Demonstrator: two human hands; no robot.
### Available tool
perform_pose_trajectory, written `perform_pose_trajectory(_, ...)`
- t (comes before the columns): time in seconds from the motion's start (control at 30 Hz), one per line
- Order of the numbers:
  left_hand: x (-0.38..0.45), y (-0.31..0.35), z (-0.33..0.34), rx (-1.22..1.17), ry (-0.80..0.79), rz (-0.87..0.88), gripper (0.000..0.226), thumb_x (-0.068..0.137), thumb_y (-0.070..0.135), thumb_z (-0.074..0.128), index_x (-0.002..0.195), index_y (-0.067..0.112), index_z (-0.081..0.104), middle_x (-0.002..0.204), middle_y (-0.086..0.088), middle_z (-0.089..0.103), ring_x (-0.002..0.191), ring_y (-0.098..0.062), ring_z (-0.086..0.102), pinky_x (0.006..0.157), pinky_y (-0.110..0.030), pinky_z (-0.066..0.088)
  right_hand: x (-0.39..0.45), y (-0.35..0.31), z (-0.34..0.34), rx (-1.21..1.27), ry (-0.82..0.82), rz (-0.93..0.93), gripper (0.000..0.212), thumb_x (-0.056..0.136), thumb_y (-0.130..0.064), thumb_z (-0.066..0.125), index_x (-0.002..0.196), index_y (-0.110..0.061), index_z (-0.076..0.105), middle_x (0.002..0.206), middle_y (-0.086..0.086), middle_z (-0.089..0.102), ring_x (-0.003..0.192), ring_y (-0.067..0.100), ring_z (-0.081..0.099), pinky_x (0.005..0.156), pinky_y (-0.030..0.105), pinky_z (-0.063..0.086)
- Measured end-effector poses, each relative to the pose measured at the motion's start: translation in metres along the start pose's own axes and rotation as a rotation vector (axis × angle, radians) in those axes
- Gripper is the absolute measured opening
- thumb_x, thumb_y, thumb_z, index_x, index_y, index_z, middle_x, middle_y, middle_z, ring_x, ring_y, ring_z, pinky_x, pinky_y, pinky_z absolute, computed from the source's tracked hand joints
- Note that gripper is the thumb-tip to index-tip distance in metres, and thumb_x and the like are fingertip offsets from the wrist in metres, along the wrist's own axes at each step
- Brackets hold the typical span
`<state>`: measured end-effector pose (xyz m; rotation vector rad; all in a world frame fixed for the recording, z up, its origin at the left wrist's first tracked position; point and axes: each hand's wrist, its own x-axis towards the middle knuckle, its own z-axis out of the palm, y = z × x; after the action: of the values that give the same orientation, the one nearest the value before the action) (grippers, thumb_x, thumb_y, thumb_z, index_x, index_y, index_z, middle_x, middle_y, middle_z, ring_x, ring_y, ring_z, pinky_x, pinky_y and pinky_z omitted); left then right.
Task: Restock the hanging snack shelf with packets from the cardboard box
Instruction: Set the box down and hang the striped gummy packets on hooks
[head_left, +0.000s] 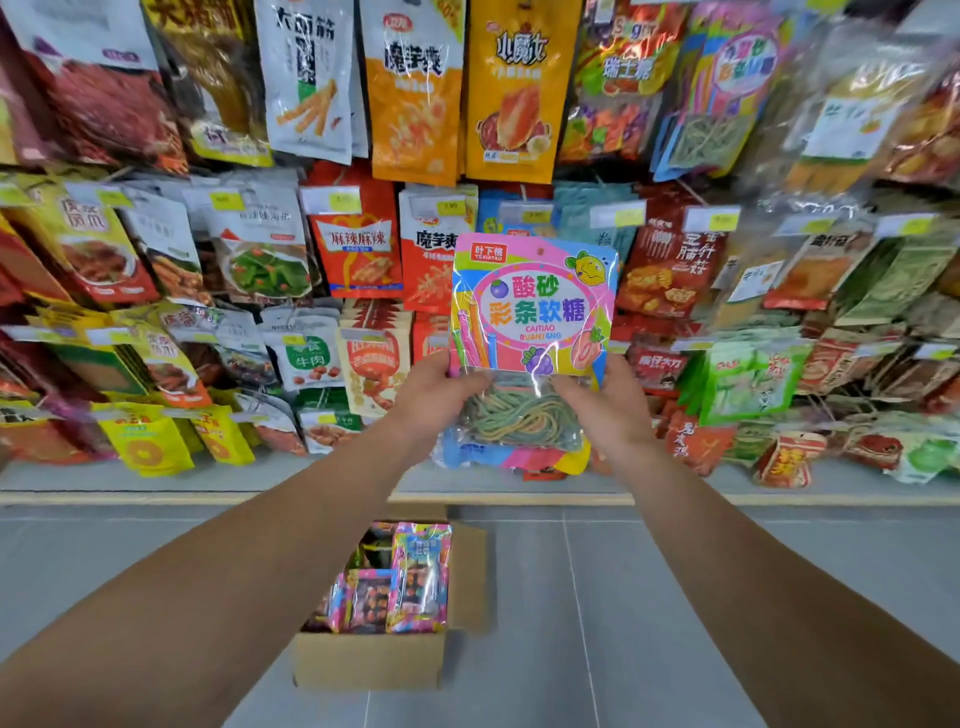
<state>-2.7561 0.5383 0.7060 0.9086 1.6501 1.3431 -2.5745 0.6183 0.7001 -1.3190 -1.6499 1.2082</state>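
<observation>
Head view: both hands, left hand (434, 397) and right hand (605, 402), grip candy packet (535, 306).

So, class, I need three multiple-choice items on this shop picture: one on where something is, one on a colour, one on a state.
1. Where is the cardboard box?
A. on the floor below the arms
B. on a shelf
C. in the left hand

2. What colour is the top edge of the held sweet packet?
A. black
B. pink
C. brown

3. How is the packet held?
A. by the left hand only
B. by the right hand only
C. by both hands

Answers: 1 A, the box stands on the grey tiles; 2 B, a pink band runs across its top; 3 C, one hand grips each lower side.
</observation>
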Motion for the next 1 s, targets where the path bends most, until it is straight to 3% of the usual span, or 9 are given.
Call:
perform_pose_trajectory(0.1, -0.002, 0.030, 0.045, -0.012, -0.012, 0.065, 0.001, 0.089, 0.013, 0.069, 0.090, 0.014, 0.070, 0.097, -0.006, 0.075, 0.095, -0.022, 0.069, 0.087, -0.036, 0.054, 0.007, -0.008, -0.055, 0.007, 0.015, -0.055, 0.035, 0.085, -0.037, 0.075, 0.116, -0.028, 0.060, 0.106, -0.013, 0.065, 0.093, 0.002, 0.060, 0.073, 0.025, 0.044)
perform_pose_trajectory(0.23, 0.003, 0.059, 0.094, 0.001, 0.000, 0.100, 0.014, 0.088, 0.018, 0.071, 0.078, 0.011, 0.064, 0.090, -0.010, 0.073, 0.081, -0.020, 0.066, 0.079, -0.034, 0.051, 0.021, -0.018, -0.111, 0.013, 0.056, -0.091, 0.035, 0.086, -0.033, 0.074, 0.116, -0.024, 0.058, 0.108, -0.010, 0.065, 0.100, 0.013, 0.061, 0.083, 0.031, 0.042)
perform_pose_trajectory(0.4, 0.021, 0.093, 0.138, 0.013, -0.044, 0.141, 0.031, 0.090, 0.020, 0.069, 0.104, -0.007, 0.063, 0.104, -0.022, 0.070, 0.096, -0.029, 0.067, 0.082, -0.032, 0.051, 0.044, -0.029, -0.162, 0.021, 0.077, -0.110, 0.032, 0.088, -0.031, 0.072, 0.115, -0.024, 0.056, 0.106, -0.009, 0.063, 0.099, 0.017, 0.061, 0.086, 0.037, 0.047)
perform_pose_trajectory(0.5, 0.042, 0.107, 0.161, 0.016, -0.056, 0.137, 0.032, 0.088, 0.022, 0.070, 0.089, -0.008, 0.060, 0.111, -0.029, 0.065, 0.092, -0.028, 0.065, 0.075, -0.031, 0.048, 0.069, -0.028, -0.184, 0.031, 0.095, -0.115, 0.035, 0.087, -0.033, 0.073, 0.116, -0.026, 0.056, 0.110, -0.007, 0.066, 0.102, 0.016, 0.063, 0.089, 0.039, 0.051)
perform_pose_trajectory(0.6, 0.063, 0.118, 0.181, 0.015, -0.076, 0.120, 0.017, 0.089, 0.015, 0.069, 0.091, -0.001, 0.066, 0.104, -0.022, 0.069, 0.095, -0.029, 0.065, 0.072, -0.026, 0.046, 0.096, -0.026, -0.200, 0.009, 0.110, -0.137, 0.036, 0.084, -0.036, 0.075, 0.115, -0.028, 0.060, 0.108, -0.009, 0.069, 0.101, 0.015, 0.066, 0.090, 0.041, 0.053)
perform_pose_trajectory(0.7, 0.092, 0.132, 0.196, 0.032, -0.101, 0.143, 0.006, 0.090, 0.014, 0.067, 0.091, 0.009, 0.071, 0.092, 0.004, 0.068, 0.087, -0.011, 0.063, 0.072, -0.024, 0.046, 0.129, -0.027, -0.211, 0.008, 0.108, -0.154, 0.033, 0.083, -0.038, 0.075, 0.114, -0.030, 0.065, 0.110, -0.010, 0.070, 0.100, 0.012, 0.066, 0.091, 0.040, 0.052)
perform_pose_trajectory(0.8, 0.120, 0.150, 0.208, 0.007, -0.115, 0.179, 0.008, 0.086, 0.018, 0.071, 0.079, 0.019, 0.075, 0.086, -0.006, 0.070, 0.093, -0.025, 0.067, 0.087, -0.043, 0.052, 0.167, -0.029, -0.219, 0.012, 0.106, -0.163, 0.039, 0.081, -0.040, 0.077, 0.117, -0.031, 0.064, 0.114, -0.010, 0.070, 0.102, 0.011, 0.066, 0.094, 0.042, 0.053)
perform_pose_trajectory(0.87, 0.138, 0.163, 0.213, -0.023, -0.103, 0.192, 0.014, 0.090, 0.020, 0.069, 0.090, 0.006, 0.070, 0.086, -0.018, 0.062, 0.086, -0.028, 0.065, 0.092, -0.056, 0.046, 0.192, -0.032, -0.224, -0.005, 0.100, -0.162, 0.043, 0.083, -0.034, 0.076, 0.122, -0.027, 0.061, 0.115, -0.010, 0.069, 0.104, 0.011, 0.065, 0.096, 0.044, 0.053)
perform_pose_trajectory(1.0, 0.178, 0.185, 0.226, -0.044, -0.099, 0.234, 0.018, 0.096, 0.021, 0.062, 0.095, 0.004, 0.064, 0.091, 0.001, 0.058, 0.089, -0.019, 0.058, 0.079, -0.044, 0.044, 0.237, -0.039, -0.230, 0.014, 0.091, -0.149, 0.044, 0.087, -0.028, 0.075, 0.127, -0.022, 0.057, 0.119, -0.007, 0.066, 0.110, 0.014, 0.063, 0.096, 0.040, 0.052)
